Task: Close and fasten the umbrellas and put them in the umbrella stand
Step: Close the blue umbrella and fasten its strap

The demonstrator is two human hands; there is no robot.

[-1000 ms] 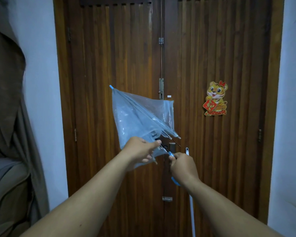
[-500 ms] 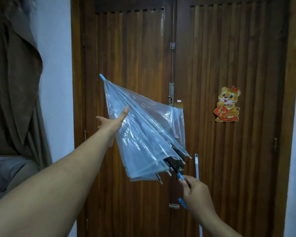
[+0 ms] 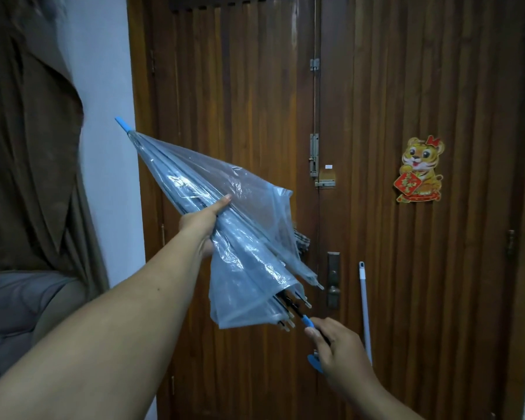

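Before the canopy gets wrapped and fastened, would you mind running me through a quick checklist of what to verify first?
1. Ribs folded in: ok. The umbrella is collapsed, its rib tips bunched near the handle.
2. Handle held: ok. The right hand grips it.
3. Canopy gathered: not ok. The left hand holds only the upper part; the plastic below billows loose.
4. Strap located: cannot tell. No strap shows among the folds.
5. Tip clear of the surroundings: ok. The blue tip points up and left, apart from the curtain and the door.
6. Stand within reach: cannot tell. No stand is in view.
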